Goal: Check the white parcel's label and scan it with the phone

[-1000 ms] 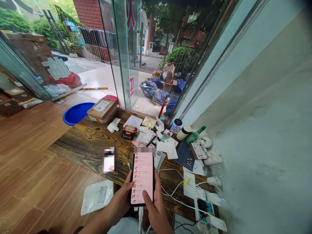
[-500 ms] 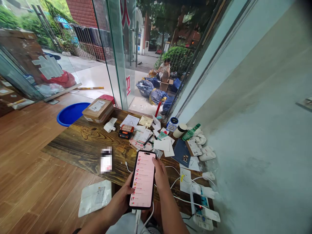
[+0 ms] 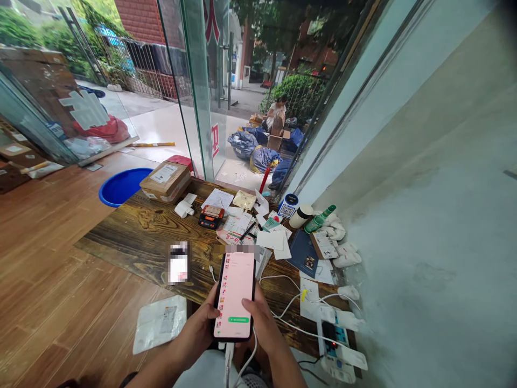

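A smartphone [image 3: 234, 285] in a dark case is held upright between both hands above the table's near edge. Its lit pink screen shows a list and a green bar near the bottom. My left hand [image 3: 203, 319] grips the left side, thumb at the screen's edge. Along the right side, my right hand [image 3: 262, 318] is closed around the phone, its thumb over the screen. The fingers behind the phone are hidden. A white cable [image 3: 229, 362] runs down from the phone's lower end.
On the wooden table [image 3: 141, 242] are a cardboard box [image 3: 167, 182], a small orange-black device [image 3: 211, 216], papers [image 3: 273, 242] and a green bottle [image 3: 320, 219]. A power strip [image 3: 335, 334] with cables lies right. Left are a white package [image 3: 159, 324] and a blue basin [image 3: 123, 187]. Outside sits a person [image 3: 277, 113].
My right thumb has moved from the screen's upper right corner down to its lower right part. A green bar has appeared on the screen. The view has shifted slightly.
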`<state>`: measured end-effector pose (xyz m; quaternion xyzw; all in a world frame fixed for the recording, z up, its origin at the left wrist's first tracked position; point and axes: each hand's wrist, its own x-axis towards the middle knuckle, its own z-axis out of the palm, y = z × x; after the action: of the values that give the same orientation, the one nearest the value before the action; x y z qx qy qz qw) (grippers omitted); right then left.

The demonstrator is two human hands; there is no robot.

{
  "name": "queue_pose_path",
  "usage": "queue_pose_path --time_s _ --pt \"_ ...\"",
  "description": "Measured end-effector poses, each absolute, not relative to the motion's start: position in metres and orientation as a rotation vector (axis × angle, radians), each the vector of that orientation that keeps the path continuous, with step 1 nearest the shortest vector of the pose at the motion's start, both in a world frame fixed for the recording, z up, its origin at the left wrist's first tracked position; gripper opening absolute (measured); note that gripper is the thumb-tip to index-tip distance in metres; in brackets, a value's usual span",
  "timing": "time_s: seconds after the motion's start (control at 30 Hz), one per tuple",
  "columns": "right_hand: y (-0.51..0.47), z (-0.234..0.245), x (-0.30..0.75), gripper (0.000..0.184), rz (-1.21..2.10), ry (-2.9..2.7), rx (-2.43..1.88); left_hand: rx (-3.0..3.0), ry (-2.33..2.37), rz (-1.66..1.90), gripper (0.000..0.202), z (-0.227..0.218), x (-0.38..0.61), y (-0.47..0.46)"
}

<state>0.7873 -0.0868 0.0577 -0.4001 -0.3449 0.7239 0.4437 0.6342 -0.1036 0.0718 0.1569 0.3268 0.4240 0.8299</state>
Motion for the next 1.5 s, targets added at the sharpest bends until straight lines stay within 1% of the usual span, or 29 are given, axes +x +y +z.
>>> queue_pose_path --time_s 0.07,0.17,0.3,0.53,0.57,0.63,0.7,0.73,0.87,0.93,1.1,1.23,1.3,1.37,1.43,1.5 --pt "-0.095 0.051 0.79 0.067 1.881 -0.845 -0.94 0.336 0.703 0.898 0.081 0.071 0.633 -0.103" --pt "-0.1 0.043 0.794 0.076 1.912 -0.864 -0.915 0.324 0.714 0.92 0.085 0.07 0.634 -0.104" --pt "-0.099 0.039 0.797 0.079 1.923 -0.882 -0.909 0.32 0.724 0.943 0.087 0.075 0.636 -0.105" --pt "-0.1 0.045 0.795 0.074 1.916 -0.879 -0.924 0.369 0.76 0.905 0.094 0.086 0.637 -0.106" --pt "-0.1 0.046 0.794 0.072 1.927 -0.844 -0.9 0.382 0.762 0.905 0.093 0.086 0.636 -0.106" --pt "-0.096 0.049 0.79 0.06 1.901 -0.768 -0.913 0.417 0.746 0.904 0.094 0.082 0.636 -0.106" --pt "-0.09 0.054 0.787 0.048 1.81 -0.726 -1.018 0.446 0.717 0.897 0.094 0.073 0.636 -0.106" --pt "-0.085 0.057 0.785 0.045 1.761 -0.718 -1.068 0.452 0.702 0.897 0.093 0.066 0.637 -0.105" --pt "-0.064 0.065 0.782 0.052 1.625 -0.694 -1.139 0.481 0.708 0.92 0.094 0.038 0.639 -0.104" --pt "-0.054 0.067 0.781 0.053 1.529 -0.642 -1.178 0.552 0.762 0.917 0.095 0.033 0.639 -0.106" --pt "-0.041 0.071 0.776 0.056 1.366 -0.542 -1.226 0.745 0.807 0.848 0.079 0.035 0.638 -0.112" --pt "-0.041 0.071 0.779 0.046 1.412 -0.461 -1.185 0.648 0.806 0.86 0.088 0.009 0.642 -0.103" --pt "-0.043 0.068 0.782 0.042 1.468 -0.459 -1.156 0.585 0.808 0.865 0.089 0.003 0.645 -0.1" --pt "-0.046 0.066 0.786 0.04 1.482 -0.539 -1.157 0.501 0.787 0.869 0.086 0.016 0.648 -0.101" --pt "-0.049 0.068 0.79 0.039 1.507 -0.686 -1.166 0.413 0.761 0.85 0.082 0.04 0.648 -0.104" --pt "-0.054 0.072 0.793 0.043 1.574 -0.848 -1.137 0.385 0.762 0.857 0.083 0.064 0.646 -0.108"
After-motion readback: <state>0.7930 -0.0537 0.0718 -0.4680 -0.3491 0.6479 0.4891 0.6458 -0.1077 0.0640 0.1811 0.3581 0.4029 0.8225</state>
